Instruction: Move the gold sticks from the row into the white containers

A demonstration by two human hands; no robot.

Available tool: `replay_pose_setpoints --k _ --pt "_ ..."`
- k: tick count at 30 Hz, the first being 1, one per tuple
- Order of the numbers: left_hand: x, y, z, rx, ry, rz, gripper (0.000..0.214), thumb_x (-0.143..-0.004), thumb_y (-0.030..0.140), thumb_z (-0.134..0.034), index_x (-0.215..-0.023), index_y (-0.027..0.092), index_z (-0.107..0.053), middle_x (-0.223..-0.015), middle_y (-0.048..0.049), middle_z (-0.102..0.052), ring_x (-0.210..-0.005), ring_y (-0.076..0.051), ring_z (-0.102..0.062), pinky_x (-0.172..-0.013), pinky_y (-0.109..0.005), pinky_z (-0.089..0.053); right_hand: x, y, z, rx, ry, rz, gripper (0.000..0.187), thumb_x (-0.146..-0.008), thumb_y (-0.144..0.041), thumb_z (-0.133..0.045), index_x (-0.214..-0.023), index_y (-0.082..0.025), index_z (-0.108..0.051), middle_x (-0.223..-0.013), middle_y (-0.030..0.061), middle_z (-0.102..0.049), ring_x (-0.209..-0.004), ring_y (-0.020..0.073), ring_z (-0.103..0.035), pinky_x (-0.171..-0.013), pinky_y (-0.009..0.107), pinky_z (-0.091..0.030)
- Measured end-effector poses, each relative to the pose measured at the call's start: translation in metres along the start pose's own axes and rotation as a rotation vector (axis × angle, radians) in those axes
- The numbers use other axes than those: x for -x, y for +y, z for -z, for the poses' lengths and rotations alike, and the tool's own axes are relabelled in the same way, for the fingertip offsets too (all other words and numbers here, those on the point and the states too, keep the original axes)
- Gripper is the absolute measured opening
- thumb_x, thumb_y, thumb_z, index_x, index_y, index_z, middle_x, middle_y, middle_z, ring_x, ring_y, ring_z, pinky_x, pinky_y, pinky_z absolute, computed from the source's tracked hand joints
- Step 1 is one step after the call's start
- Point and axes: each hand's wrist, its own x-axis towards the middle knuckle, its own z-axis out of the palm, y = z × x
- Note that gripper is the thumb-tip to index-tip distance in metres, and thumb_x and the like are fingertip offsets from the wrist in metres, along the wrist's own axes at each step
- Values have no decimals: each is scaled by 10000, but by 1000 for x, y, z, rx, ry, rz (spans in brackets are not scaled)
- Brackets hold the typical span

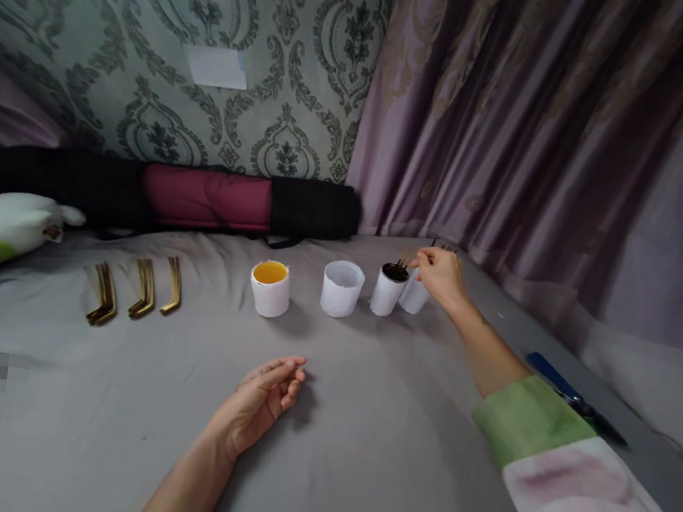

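My right hand [438,274] reaches over the two right-hand white cups with thumb and fingertips pinched together; what is between them, if anything, is hidden. Fork tines [403,263] stick up beside the fingertips from the dark-lined white cup [385,295]. Partly behind the hand stands another white cup [414,297], with more tines [450,250] showing above the knuckles. My left hand [263,401] hovers low over the grey sheet, fingers loosely curled and partly apart, holding nothing. Beyond it are a white cup with a yellow inside [271,297] and a plain white cup [340,294].
Three bundles of slim gold-coloured pieces [144,290] lie at the left. A plush toy [1,232] rests by a long black and maroon bag [207,198] along the wall. Near my right sleeve lies a blue and black object [575,396]. Curtains [460,120] hang at the right.
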Motion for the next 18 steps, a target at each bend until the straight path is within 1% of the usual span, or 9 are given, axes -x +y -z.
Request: replay_pose_setpoints --k 5,8,14,18 --pt "1 0 0 8 -3 4 153 -749 132 -565 -896 96 -579 -708 -42 -572 -541 -53 -512 -485 -153 -440 2 -3 4 -28 0 -9 249 -788 -246 -412 -815 -150 -640 -702 33 -668 -437 100 -555 -520 237 -428" --pt "0 0 1 11 -7 8 154 -748 134 -568 -897 96 -575 -711 -41 -573 -543 -51 -513 -491 -152 -444 3 -4 6 -30 10 -6 256 -793 -251 -406 -795 -149 -641 -702 35 -669 -437 101 -551 -523 240 -425" --pt "1 0 1 3 -4 0 156 -746 133 -569 -896 93 -581 -714 -45 -570 -546 -54 -510 -494 -159 -441 7 -5 10 -12 80 29 304 -806 -287 -392 -677 -154 -633 -564 28 -632 -463 119 -553 -587 255 -425" --pt "1 0 3 -2 -20 -6 166 -742 140 -576 -900 90 -581 -717 -42 -567 -545 -52 -502 -504 -161 -440 13 -10 13 -11 121 36 321 -811 -308 -386 -683 -154 -637 -559 32 -631 -475 125 -550 -591 255 -415"
